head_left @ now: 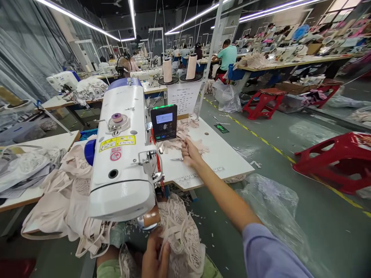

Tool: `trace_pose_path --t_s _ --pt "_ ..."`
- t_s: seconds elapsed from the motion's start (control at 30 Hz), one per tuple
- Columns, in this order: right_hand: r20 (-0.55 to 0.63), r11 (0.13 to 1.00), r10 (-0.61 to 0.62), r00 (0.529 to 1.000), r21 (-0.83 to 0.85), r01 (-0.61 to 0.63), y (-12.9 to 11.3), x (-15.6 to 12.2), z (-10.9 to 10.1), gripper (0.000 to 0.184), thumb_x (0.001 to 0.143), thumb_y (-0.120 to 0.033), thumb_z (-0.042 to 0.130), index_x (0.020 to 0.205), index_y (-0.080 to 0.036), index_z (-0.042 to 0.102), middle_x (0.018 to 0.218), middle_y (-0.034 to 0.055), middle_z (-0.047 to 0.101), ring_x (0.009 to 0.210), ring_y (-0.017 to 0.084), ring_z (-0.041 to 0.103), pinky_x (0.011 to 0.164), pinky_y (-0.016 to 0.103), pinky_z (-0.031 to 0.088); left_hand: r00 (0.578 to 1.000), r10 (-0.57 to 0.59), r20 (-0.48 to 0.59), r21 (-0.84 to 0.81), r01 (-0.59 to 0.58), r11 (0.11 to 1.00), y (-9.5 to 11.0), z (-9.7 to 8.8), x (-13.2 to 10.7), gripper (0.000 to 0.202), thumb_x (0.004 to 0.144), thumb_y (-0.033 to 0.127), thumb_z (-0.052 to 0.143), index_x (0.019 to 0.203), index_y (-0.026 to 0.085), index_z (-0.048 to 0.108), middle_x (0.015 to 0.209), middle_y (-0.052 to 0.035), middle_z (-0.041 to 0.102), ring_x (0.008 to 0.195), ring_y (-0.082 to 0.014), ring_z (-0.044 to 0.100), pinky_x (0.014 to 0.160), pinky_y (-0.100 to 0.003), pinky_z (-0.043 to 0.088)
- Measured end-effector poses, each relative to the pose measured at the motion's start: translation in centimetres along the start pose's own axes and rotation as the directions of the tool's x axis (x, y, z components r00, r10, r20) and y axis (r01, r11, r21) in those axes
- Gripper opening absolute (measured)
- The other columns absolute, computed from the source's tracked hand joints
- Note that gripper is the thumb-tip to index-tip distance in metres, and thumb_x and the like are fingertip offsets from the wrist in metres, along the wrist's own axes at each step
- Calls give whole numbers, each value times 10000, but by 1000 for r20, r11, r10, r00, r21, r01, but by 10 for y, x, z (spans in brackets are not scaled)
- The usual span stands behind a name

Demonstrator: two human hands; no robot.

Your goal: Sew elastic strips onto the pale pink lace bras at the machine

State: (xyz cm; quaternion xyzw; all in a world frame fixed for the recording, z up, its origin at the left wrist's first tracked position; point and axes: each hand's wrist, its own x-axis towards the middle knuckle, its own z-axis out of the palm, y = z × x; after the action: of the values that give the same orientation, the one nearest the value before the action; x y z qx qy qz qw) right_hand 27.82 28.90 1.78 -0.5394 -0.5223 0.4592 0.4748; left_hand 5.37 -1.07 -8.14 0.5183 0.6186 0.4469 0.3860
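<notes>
My left hand is low in front of the sewing machine, thumb and fingers closed on a beige lace garment that hangs over my lap. My right arm reaches across the white machine table. There my right hand is closed in a pinch at a loose heap of small beige fabric pieces; whatever lies between the fingertips is too small to make out. Just left of that hand a small pointed metal tool rests on the tabletop. The machine head partly hides the near work area.
A control panel stands behind the machine, with a printed sheet and thread cones beyond. Beige garments drape at left. Red stools and plastic bags occupy the floor at right. Other people sit farther back.
</notes>
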Motion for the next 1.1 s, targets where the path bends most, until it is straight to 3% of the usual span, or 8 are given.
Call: trace_pose_path --t_s 0.17,0.27,0.4,0.57,0.7,0.9,1.0,1.1 --pt "320 901 127 939 358 -244 13 -140 21 458 837 -669 570 795 -228 451 606 -94 206 475 74 87 353 153 131 989 134 69 105 -141 984 28 -20 7 306 941 416 521 1025 216 737 1036 -97 758 967 -249 711 874 -329 562" --pt "484 501 175 857 706 -501 14 -207 47 353 838 -489 709 856 -208 497 586 -106 263 463 46 84 358 113 168 949 163 271 141 -206 968 48 -23 14 370 902 399 557 1165 182 699 1124 -121 737 1022 -265 688 909 -353 537" --pt "502 161 224 835 826 -540 10 -227 62 222 890 -299 703 850 -173 525 583 -101 342 425 18 191 353 90 241 835 43 548 199 -180 963 67 -16 18 230 883 323 560 904 175 735 837 -52 730 758 -188 646 715 -262 472" --pt "580 -123 244 777 813 -569 12 -212 57 106 940 -144 602 884 -177 518 606 -96 396 421 3 342 379 69 315 773 -2 634 35 -26 999 77 -15 18 184 843 250 564 712 153 649 658 9 603 623 -117 508 603 -220 360" --pt "576 51 234 783 797 -602 15 -222 51 170 855 -263 725 924 -161 608 769 -34 568 595 22 528 611 120 501 838 -10 545 -40 38 998 81 -16 17 188 816 245 543 646 166 517 603 43 455 576 -93 384 551 -217 296" --pt "633 772 220 742 352 -529 26 -240 36 343 798 -464 768 978 -174 734 893 36 646 793 124 583 699 229 462 899 35 437 -59 -10 998 97 -18 16 229 888 243 539 690 153 613 632 14 586 586 -102 498 575 -205 392" --pt "458 825 216 862 387 -412 29 -223 36 335 810 -494 744 932 -182 740 614 -41 509 529 65 407 501 199 323 906 275 321 7 -293 956 96 -26 21 203 940 180 508 944 170 711 841 -30 743 761 -137 679 727 -208 502" --pt "395 838 212 894 398 -374 23 -198 40 359 786 -495 758 962 -183 732 539 -65 478 472 53 366 460 186 279 799 572 185 300 -600 742 83 -40 33 297 950 136 507 1205 179 653 1078 -92 757 973 -190 716 848 -250 534"
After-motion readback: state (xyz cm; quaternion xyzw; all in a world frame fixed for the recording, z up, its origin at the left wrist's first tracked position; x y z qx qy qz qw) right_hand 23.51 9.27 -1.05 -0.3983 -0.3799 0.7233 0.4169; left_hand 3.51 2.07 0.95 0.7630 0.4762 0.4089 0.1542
